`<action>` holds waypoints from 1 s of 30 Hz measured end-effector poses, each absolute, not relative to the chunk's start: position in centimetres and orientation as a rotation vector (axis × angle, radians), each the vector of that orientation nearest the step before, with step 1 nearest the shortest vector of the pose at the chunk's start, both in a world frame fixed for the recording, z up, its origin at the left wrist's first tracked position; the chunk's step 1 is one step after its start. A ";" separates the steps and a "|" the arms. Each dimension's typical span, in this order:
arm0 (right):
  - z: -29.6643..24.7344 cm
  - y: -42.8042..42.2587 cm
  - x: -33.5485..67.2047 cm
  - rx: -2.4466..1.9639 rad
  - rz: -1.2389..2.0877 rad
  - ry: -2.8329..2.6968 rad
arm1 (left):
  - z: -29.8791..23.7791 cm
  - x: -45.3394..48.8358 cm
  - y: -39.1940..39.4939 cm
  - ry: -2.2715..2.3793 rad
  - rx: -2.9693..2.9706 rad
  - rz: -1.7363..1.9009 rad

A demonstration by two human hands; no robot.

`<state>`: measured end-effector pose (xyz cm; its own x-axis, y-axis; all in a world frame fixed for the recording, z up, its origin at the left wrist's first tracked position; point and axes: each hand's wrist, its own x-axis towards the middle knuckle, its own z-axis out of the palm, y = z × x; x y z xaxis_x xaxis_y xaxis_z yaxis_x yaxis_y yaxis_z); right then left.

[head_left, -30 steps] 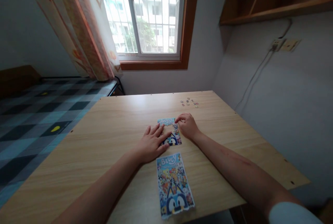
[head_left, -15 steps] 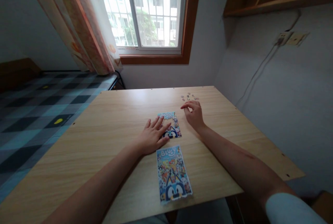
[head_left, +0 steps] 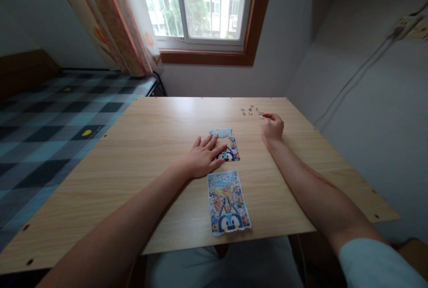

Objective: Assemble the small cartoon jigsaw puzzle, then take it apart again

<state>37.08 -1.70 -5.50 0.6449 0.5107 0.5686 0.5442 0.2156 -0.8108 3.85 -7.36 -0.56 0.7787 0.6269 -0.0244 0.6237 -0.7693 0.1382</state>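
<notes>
So, nearest the camera, a pale sleeve is showing in the lower right corner, and a printed sheet with a blue dog face and "Bluey" lettering is lying near the front edge of the desk, bottom centre of the frame. Its lower edge is looking kinda ragged.

Just beyond that, the left hand is resting palm down with its fingers spread wide, overlapping the left side of a partly built puzzle in the middle of the frame. The puzzle is showing the same picture, with bare wood peeking through a gap in its centre.

Right of centre and a bit farther up, the right hand is sitting next to a scatter of loose pieces. Its fingers are curling in at the rightmost ones, but I honestly can't tell if they're gripping anything.

Farther back, a checked bed is filling the left side, and a flowery curtain is hanging beside a bright window up top.
</notes>
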 end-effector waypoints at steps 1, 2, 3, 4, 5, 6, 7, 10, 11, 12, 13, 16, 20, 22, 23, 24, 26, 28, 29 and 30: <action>-5.8 -1.4 37.2 -1.426 -0.002 -0.940 | -0.6 3.8 -7.4 1.002 2.828 0.037; -6.1 -1.1 37.3 -1.439 0.022 -0.931 | -0.5 3.8 -7.4 1.003 2.824 0.040; -6.4 -0.9 37.5 -1.455 0.043 -0.924 | -0.5 3.8 -7.4 1.003 2.820 0.041; -6.5 -0.7 37.6 -1.472 0.060 -0.919 | -0.5 3.8 -7.4 1.002 2.815 0.044; -6.7 -0.5 37.7 -1.487 0.074 -0.919 | -0.5 3.8 -7.4 0.999 2.809 0.051; -6.7 -0.4 37.7 -1.501 0.084 -0.921 | -0.5 3.9 -7.4 0.996 2.803 0.061; -6.8 -0.3 37.8 -1.511 0.091 -0.925 | -0.6 3.9 -7.3 0.993 2.796 0.070; -6.8 -0.3 37.8 -1.524 0.100 -0.941 | -0.6 3.9 -7.3 0.992 2.784 0.090; -6.8 -0.4 37.8 -1.525 0.100 -0.943 | -0.6 3.9 -7.3 0.991 2.784 0.091; -6.7 -0.4 37.8 -1.527 0.100 -0.942 | -0.6 3.9 -7.3 0.993 2.785 0.093; -6.7 -0.5 37.7 -1.529 0.104 -0.941 | -0.5 3.9 -7.4 0.996 2.785 0.095; -6.5 -0.7 37.5 -1.547 0.130 -0.934 | -0.3 3.9 -7.5 0.997 2.786 0.074; -6.2 -0.8 37.4 -1.591 0.138 -0.951 | -0.1 3.9 -7.6 0.997 2.798 0.053; -6.1 -0.9 37.3 -1.611 0.137 -0.959 | -0.1 3.8 -7.5 1.001 2.806 0.061; -6.1 -0.9 37.2 -1.620 0.137 -0.958 | -0.2 3.8 -7.5 1.003 2.808 0.066; -6.0 -1.0 37.1 -1.628 0.139 -0.954 | -0.2 3.8 -7.5 1.007 2.806 0.073; -5.9 -1.1 36.9 -1.647 0.140 -0.946 | -0.2 3.8 -7.6 1.016 2.796 0.090; -5.9 -1.1 36.7 -1.665 0.142 -0.939 | -0.1 3.7 -7.6 1.022 2.791 0.100; -5.9 -1.1 36.7 -1.672 0.146 -0.940 | -0.1 3.6 -7.6 1.023 2.792 0.104; -5.9 -1.1 36.6 -1.679 0.151 -0.942 | -0.1 3.5 -7.6 1.025 2.793 0.112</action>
